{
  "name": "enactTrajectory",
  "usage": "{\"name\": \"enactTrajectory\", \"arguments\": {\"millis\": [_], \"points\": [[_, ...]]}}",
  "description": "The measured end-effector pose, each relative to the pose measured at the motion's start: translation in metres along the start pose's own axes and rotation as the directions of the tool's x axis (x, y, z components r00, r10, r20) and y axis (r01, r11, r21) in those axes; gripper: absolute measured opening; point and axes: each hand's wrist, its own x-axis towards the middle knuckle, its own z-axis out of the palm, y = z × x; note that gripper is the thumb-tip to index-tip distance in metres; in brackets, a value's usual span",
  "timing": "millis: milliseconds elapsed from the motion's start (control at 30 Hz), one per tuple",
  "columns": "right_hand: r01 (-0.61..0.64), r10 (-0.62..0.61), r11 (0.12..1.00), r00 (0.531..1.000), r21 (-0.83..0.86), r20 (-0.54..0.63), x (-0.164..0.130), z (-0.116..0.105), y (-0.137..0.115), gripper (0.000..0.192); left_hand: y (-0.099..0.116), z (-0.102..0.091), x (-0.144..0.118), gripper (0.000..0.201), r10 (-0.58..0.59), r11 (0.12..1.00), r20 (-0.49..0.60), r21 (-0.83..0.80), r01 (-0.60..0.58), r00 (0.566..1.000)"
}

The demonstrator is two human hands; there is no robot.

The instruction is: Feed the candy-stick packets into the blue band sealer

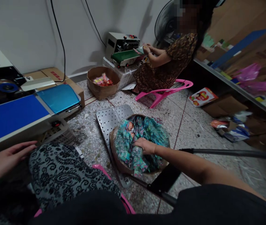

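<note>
The right hand [146,145] reaches down into a round brown bin [118,162] on the speckled floor [193,125], near the middle of the scene. The bin is heaped with small teal packets [144,131], and the fingers curl down into the pile, closed around a bunch of them; how tight the grip is cannot be told, since the fingertips are buried among the wrappers. The bin stands on a perforated metal plate [110,118] that shows at its far left side.

The left hand [8,157] lies at the near left, palm down, fingers spread and stretched toward the right, resting at the near edge of a sealing machine [17,125] with a blue belt [11,117]. It holds nothing. Just right of it is a knee in black-and-white patterned cloth [62,172].

Farther back, another person [168,65] sits on a pink plastic chair [168,90], both hands at a second machine with a green belt [123,56] against the far wall. Left of that chair stands another brown bin [100,89] with red packets [102,81] in it. A dark metal bar [228,152] runs across the near right.
</note>
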Motion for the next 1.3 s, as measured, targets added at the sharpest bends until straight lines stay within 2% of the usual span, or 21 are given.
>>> {"name": "enactTrajectory", "arguments": {"millis": [67, 100, 167, 233, 367, 567, 667, 800, 933, 1033, 1167, 1233, 1300], "points": [[-0.004, 0.004, 1.000, 1.000, -0.013, 0.016, 0.004, 0.000, -0.002, 0.048, 0.008, 0.003, -0.007, 0.045, -0.058, 0.998, 0.052, 0.024, 0.056, 0.997], [-0.006, 0.006, 1.000, 1.000, -0.025, 0.024, 0.005, 0.000, -0.003, 0.050, 0.014, 0.005, -0.011, 0.046, -0.038, 0.998, 0.060, 0.050, 0.035, 0.998], [0.002, 0.000, 0.999, 0.999, -0.044, 0.041, 0.005, 0.000, -0.007, 0.059, 0.022, 0.011, -0.018, 0.047, 0.107, 0.989, 0.062, 0.100, -0.113, 0.992], [0.029, -0.027, 0.999, 0.998, -0.044, 0.050, -0.001, 0.001, -0.009, 0.072, 0.026, 0.017, -0.022, 0.046, 0.248, 0.961, 0.076, 0.102, -0.255, 0.966], [0.108, -0.103, 0.993, 0.989, -0.039, 0.109, -0.018, 0.010, -0.009, 0.099, 0.019, 0.025, -0.023, 0.043, 0.307, 0.945, 0.051, 0.106, -0.311, 0.950], [0.154, -0.137, 0.982, 0.980, -0.113, 0.142, -0.023, 0.026, -0.015, 0.110, 0.010, 0.029, -0.023, 0.039, 0.447, 0.885, 0.008, 0.141, -0.444, 0.894], [0.196, -0.174, 0.966, 0.974, -0.166, 0.143, -0.025, 0.029, -0.019, 0.105, 0.009, 0.031, -0.025, 0.039, 0.487, 0.864, -0.016, 0.153, -0.479, 0.873], [0.234, -0.215, 0.949, 0.971, -0.213, 0.107, -0.027, 0.033, -0.025, 0.096, 0.006, 0.033, -0.025, 0.040, 0.494, 0.859, -0.021, 0.164, -0.485, 0.869], [0.204, -0.200, 0.959, 0.979, -0.198, 0.038, -0.019, 0.038, -0.035, 0.085, 0.009, 0.034, -0.026, 0.036, 0.480, 0.867, -0.034, 0.166, -0.469, 0.876], [0.192, -0.185, 0.960, 0.981, -0.206, 0.055, -0.010, 0.037, -0.037, 0.073, 0.015, 0.035, -0.027, 0.033, 0.453, 0.881, -0.036, 0.168, -0.441, 0.891], [0.274, -0.254, 0.949, 0.957, -0.156, 0.137, -0.006, 0.019, -0.032, 0.064, 0.018, 0.037, -0.027, 0.031, 0.457, 0.884, -0.048, 0.136, -0.447, 0.888], [0.271, -0.262, 0.959, 0.960, -0.088, 0.103, -0.008, 0.003, -0.031, 0.061, 0.016, 0.037, -0.026, 0.032, 0.476, 0.875, -0.043, 0.123, -0.469, 0.878], [0.233, -0.233, 0.972, 0.972, 0.007, 0.016, -0.010, -0.019, -0.034, 0.057, 0.013, 0.037, -0.024, 0.032, 0.480, 0.873, -0.041, 0.115, -0.473, 0.876]]}}
